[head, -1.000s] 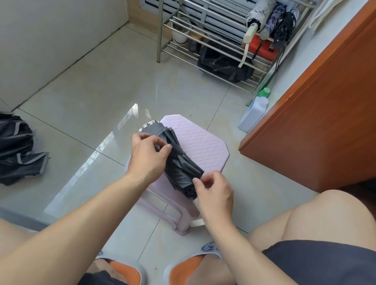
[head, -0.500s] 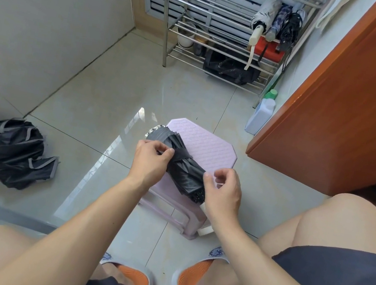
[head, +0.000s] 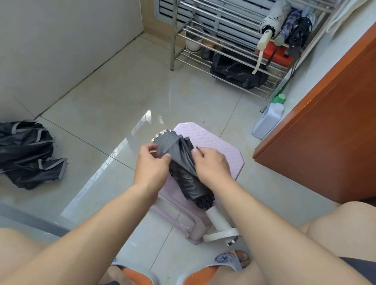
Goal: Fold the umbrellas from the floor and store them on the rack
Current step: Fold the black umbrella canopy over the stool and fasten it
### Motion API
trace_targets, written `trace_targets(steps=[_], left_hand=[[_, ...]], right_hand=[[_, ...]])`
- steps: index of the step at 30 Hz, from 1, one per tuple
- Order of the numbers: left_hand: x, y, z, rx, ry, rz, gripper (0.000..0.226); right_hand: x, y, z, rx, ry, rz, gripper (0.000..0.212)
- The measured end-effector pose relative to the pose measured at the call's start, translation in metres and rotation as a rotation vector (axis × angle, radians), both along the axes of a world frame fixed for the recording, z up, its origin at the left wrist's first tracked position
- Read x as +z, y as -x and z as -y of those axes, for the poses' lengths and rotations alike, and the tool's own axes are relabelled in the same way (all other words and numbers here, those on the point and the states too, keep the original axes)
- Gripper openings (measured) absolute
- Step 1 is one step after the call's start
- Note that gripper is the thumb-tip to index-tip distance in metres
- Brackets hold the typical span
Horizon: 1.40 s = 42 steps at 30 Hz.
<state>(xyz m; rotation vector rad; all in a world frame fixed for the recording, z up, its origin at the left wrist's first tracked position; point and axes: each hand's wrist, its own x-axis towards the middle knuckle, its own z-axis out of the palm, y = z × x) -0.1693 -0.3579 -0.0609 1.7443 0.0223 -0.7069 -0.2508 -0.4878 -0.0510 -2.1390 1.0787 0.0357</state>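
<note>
Your left hand (head: 152, 166) pinches the grey-edged folds at the far end of the black umbrella (head: 183, 173), thumb and fingers closed on the fabric. Your right hand (head: 212, 167) lies curled over the middle of the bundle, pressing and gripping the pleats against it. The umbrella rests slantwise on the pink stool (head: 220, 147), its white handle (head: 217, 221) sticking out past the near edge toward your feet.

You look to be in the folding step: the canopy is gathered around the shaft but the pleats still stand loose at the far end. The next move likely calls for wrapping them tight in one direction and fastening the strap, which I cannot make out here, while your right hand stops the roll from springing open.

A second umbrella (head: 18, 152) lies crumpled and unfolded on the floor (head: 121, 87) to your left, near the wall. The metal rack (head: 223, 37) stands ahead, with three folded umbrellas (head: 284, 22) already leaning at its right end.
</note>
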Motion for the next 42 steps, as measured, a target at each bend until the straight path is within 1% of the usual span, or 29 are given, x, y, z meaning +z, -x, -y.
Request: trace_targets(steps=[1,2,3,4,5,8,12,15,19,21,22,25,26,27,28,30,32,33,36,37,40,42], left_hand=[[0.0,0.001,0.0,0.032,0.008,-0.087,0.025],[-0.001,0.003,0.0,0.033,0.026,-0.173,0.017],[-0.002,0.005,-0.001,0.011,0.031,-0.228,0.016],[-0.004,0.007,-0.001,-0.023,0.016,-0.242,0.023],[-0.004,0.007,-0.001,-0.045,-0.006,-0.233,0.028],[-0.003,0.004,-0.001,-0.041,-0.062,-0.186,0.031],[0.0,-0.004,-0.002,-0.007,-0.033,-0.191,0.019],[0.008,-0.005,-0.003,0.007,0.013,-0.217,0.012],[0.012,-0.001,-0.002,0.065,0.056,-0.172,0.012],[0.014,0.0,-0.002,0.089,0.074,-0.177,0.006],[0.015,0.0,-0.002,0.075,0.072,-0.198,0.014],[0.008,-0.003,0.001,-0.011,0.023,-0.221,0.057],[0.005,-0.005,0.002,-0.012,-0.01,-0.2,0.066],[0.005,-0.007,0.001,0.005,-0.041,-0.177,0.068],[0.007,-0.008,0.001,0.023,-0.051,-0.159,0.064],[0.014,-0.011,0.001,0.036,-0.02,-0.151,0.039],[0.017,-0.015,0.001,-0.004,-0.018,-0.145,0.013],[0.017,-0.018,0.001,-0.029,-0.035,-0.131,0.007],[0.021,-0.028,-0.001,-0.131,-0.092,-0.12,0.012],[0.023,-0.031,-0.002,-0.181,-0.111,-0.132,0.013],[0.028,-0.038,-0.007,-0.321,-0.16,-0.151,0.016],[0.032,-0.041,-0.008,-0.378,-0.173,-0.139,0.015]], right_hand=[[0.001,-0.002,0.006,-0.111,-0.144,0.055,0.037],[0.002,-0.003,0.01,-0.22,-0.336,0.125,0.035],[0.003,0.0,0.013,-0.304,-0.504,0.183,0.033],[0.006,0.003,0.016,-0.332,-0.614,0.22,0.031],[0.009,0.006,0.019,-0.31,-0.663,0.234,0.03],[0.017,0.01,0.021,-0.217,-0.665,0.263,0.032],[0.021,0.01,0.022,-0.156,-0.585,0.267,0.029],[0.022,0.012,0.022,-0.18,-0.605,0.281,0.029],[0.021,0.016,0.02,-0.216,-0.681,0.303,0.033],[0.02,0.017,0.019,-0.206,-0.696,0.304,0.033],[0.02,0.018,0.017,-0.205,-0.711,0.31,0.033],[0.019,0.019,0.015,-0.199,-0.724,0.321,0.034],[0.019,0.019,0.014,-0.196,-0.725,0.322,0.034],[0.019,0.019,0.014,-0.19,-0.725,0.319,0.034],[0.019,0.019,0.013,-0.188,-0.731,0.316,0.034],[0.018,0.02,0.013,-0.177,-0.743,0.317,0.034],[0.017,0.021,0.013,-0.157,-0.735,0.315,0.034],[0.016,0.021,0.013,-0.154,-0.725,0.315,0.034],[0.01,0.019,0.008,-0.157,-0.664,0.288,0.032],[0.007,0.018,0.006,-0.128,-0.565,0.253,0.031],[0.003,0.011,-0.004,0.057,-0.158,0.112,0.032],[0.006,0.003,-0.013,0.172,0.029,0.034,0.041]])
